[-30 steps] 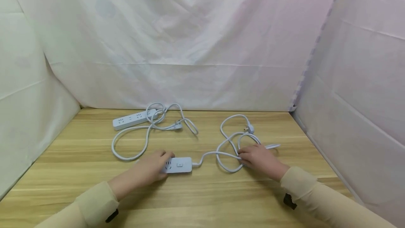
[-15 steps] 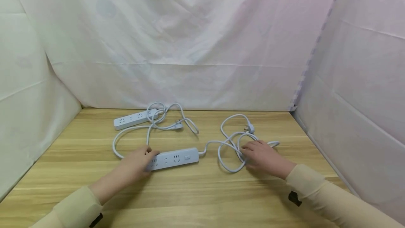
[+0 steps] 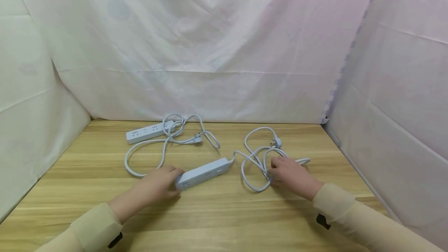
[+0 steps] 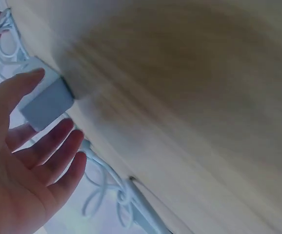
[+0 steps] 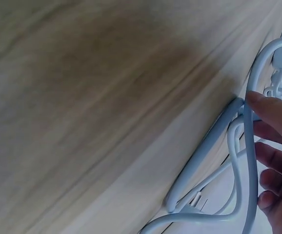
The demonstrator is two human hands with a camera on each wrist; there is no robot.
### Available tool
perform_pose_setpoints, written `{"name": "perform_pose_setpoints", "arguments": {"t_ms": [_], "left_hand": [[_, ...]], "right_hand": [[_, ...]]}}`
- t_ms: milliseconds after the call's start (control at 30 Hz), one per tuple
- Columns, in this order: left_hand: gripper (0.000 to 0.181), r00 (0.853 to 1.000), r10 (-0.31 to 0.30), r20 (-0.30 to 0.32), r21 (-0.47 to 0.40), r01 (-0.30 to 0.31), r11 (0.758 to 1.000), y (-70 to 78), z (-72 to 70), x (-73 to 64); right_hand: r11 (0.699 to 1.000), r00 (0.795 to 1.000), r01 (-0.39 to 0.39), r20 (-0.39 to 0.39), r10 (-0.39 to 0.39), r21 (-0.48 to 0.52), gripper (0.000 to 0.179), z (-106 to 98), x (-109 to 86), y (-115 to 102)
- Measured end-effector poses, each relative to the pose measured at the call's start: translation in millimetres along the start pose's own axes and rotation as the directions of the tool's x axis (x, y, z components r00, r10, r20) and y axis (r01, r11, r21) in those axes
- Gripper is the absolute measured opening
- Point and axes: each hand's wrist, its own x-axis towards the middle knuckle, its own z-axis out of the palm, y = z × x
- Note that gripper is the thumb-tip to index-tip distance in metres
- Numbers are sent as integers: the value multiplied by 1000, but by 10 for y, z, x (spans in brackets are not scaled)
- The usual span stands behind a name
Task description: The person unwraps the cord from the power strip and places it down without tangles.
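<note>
My left hand (image 3: 159, 184) grips the near-left end of a white power strip (image 3: 203, 173) in the middle of the table. In the left wrist view the thumb lies on top of the strip's end (image 4: 48, 102), the index finger on its other side, and the other fingers are spread away from it. The strip slants, its switch end farther back and to the right, where its cord (image 3: 241, 153) leaves. My right hand (image 3: 292, 176) pinches that looped white cord (image 5: 250, 156) between thumb and index finger. The cord's plug (image 3: 276, 142) lies behind the loops.
A second white power strip (image 3: 145, 132) lies at the back left, its cord (image 3: 131, 154) looped over and in front of it, the plug (image 3: 197, 138) to its right. White cloth (image 3: 217, 49) hangs behind and at both sides of the wooden table (image 3: 224, 217).
The held power strip has swung from level to slanting, its switch end moving back and right. My left hand shifted left to its end, then slightly right. My right hand moved slightly right.
</note>
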Motion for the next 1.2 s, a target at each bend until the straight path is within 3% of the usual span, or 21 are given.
{"name": "perform_pose_setpoints", "arguments": {"t_ms": [167,367,667,967,1200], "left_hand": [[26,999,1,38,-23,0,1000,96,20,107],[19,997,-33,73,9,32,999,256,77,310],[16,997,-32,72,-48,35,998,447,205,821],[18,999,16,50,28,-17,999,593,267,1198],[17,998,-13,55,68,10,998,655,335,1473]], "right_hand": [[999,996,-26,84,28,-21,23,-12,62,-16],[999,998,-24,61,26,-45,16,5,99,-13],[996,999,25,41,-21,-90,11,70,165,48],[998,996,-19,86,24,-65,6,185,329,154],[999,997,-18,79,16,28,2,257,475,295]]}}
